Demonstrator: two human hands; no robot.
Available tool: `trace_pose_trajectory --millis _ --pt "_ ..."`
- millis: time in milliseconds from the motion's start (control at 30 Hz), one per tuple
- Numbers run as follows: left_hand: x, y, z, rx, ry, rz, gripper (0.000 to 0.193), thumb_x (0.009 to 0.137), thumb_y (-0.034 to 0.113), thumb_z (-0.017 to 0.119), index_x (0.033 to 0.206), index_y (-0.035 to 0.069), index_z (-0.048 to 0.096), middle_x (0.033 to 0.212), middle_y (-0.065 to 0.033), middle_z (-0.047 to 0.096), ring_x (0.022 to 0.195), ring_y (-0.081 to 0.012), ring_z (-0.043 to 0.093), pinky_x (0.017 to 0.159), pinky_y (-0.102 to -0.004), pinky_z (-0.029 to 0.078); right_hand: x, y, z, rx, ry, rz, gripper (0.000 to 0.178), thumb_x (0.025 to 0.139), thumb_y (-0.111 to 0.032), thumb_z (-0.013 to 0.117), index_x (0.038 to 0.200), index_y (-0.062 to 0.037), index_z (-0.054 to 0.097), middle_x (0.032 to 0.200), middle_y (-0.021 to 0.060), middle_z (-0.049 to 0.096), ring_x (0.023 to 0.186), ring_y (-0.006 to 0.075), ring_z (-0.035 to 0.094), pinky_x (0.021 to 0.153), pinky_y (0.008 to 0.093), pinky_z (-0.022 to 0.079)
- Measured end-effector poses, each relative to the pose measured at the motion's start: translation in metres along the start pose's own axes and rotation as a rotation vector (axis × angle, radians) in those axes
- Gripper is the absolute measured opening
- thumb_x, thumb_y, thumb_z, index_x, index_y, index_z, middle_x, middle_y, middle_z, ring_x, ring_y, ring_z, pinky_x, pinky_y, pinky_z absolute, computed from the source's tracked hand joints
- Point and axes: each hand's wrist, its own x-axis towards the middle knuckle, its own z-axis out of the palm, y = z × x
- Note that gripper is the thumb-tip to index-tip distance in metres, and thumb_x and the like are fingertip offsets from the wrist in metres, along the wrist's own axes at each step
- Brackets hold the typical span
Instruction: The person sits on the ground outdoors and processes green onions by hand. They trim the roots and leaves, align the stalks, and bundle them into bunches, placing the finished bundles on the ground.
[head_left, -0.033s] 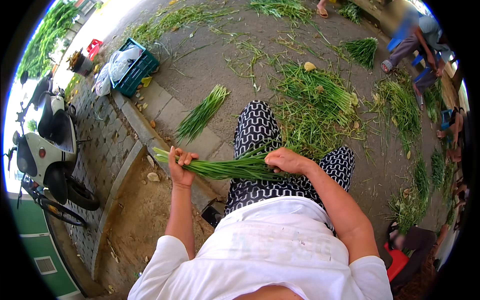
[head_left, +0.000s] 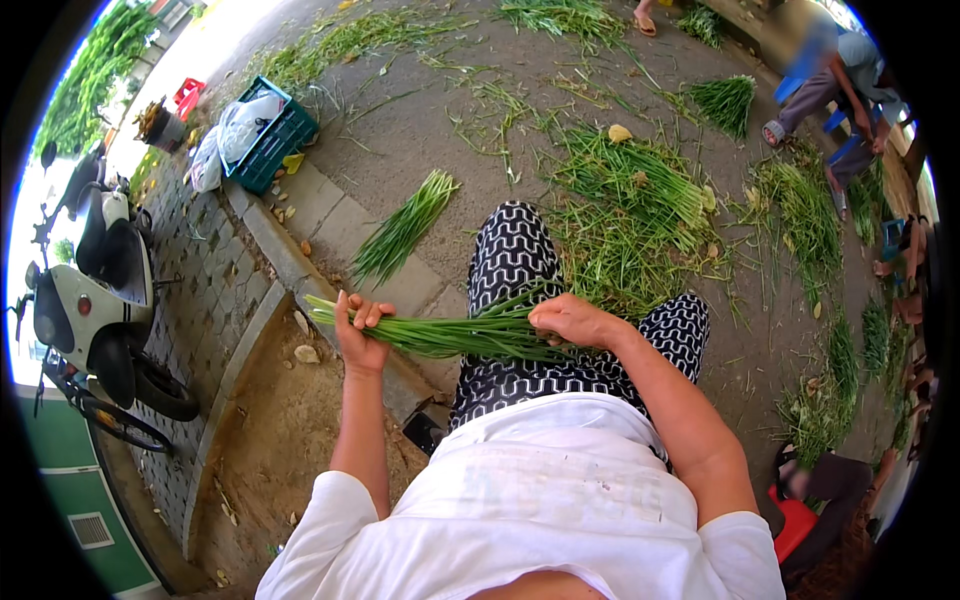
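A bunch of long green chives (head_left: 450, 338) lies crosswise above my lap. Its pale stem ends stick out on the left, past my left hand (head_left: 362, 332), whose fingers are wrapped round the stalks. Toward the leafy end, my right hand (head_left: 578, 322) is closed, its fingers pinching some of the leaves. The fingertips there partly hide what they grip. On the paving ahead and to the left rests another chive bunch (head_left: 408, 226). A large loose heap of chives (head_left: 640, 190) covers the ground beyond my right knee.
A green crate (head_left: 262, 165) with white plastic bags stands at the far left, by the kerb (head_left: 290, 265). A scooter (head_left: 110, 290) is parked on the left paving. More chive bunches (head_left: 725, 104) and scattered stalks lie ahead and right. Another person (head_left: 850, 85) sits at the far right.
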Motion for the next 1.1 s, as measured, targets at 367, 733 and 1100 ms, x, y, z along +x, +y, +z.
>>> trace_pose_trajectory --millis 367,733,1100 --pt "0.047 0.011 0.098 -0.211 -0.082 0.222 0.029 0.093 0.026 0.048 0.072 0.006 0.051 0.049 0.0022 0.037 0.053 -0.0136 0.043 0.074 -0.0352 0.045 -0.083 0.019 -0.060 0.211 0.499 -0.106 0.019 0.085 -0.014 0.060 0.095 0.0011 0.064 0.061 -0.0014 0.054 0.050 0.0042 0.047 0.043 0.0205 0.037" --pt "0.039 -0.107 0.255 -0.086 -0.180 0.284 0.028 0.093 0.028 0.049 0.074 0.007 0.046 0.054 -0.0013 0.040 0.056 -0.0171 0.044 0.073 -0.0368 0.047 -0.052 -0.045 0.016 0.365 -0.081 -0.190 0.044 0.087 -0.031 0.059 0.120 -0.0034 0.049 0.098 0.0037 0.058 0.082 0.0112 0.056 0.075 0.0272 0.047" --pt "-0.020 -0.154 0.179 0.137 0.065 -0.160 0.026 0.092 0.031 0.052 0.076 0.011 0.047 0.055 0.0026 0.042 0.055 -0.0130 0.046 0.068 -0.0332 0.046 -0.039 -0.045 0.017 1.164 0.178 -0.643 0.016 0.088 -0.024 0.060 0.095 -0.0107 0.056 0.093 -0.0002 0.058 0.091 0.0113 0.056 0.085 0.0312 0.045"
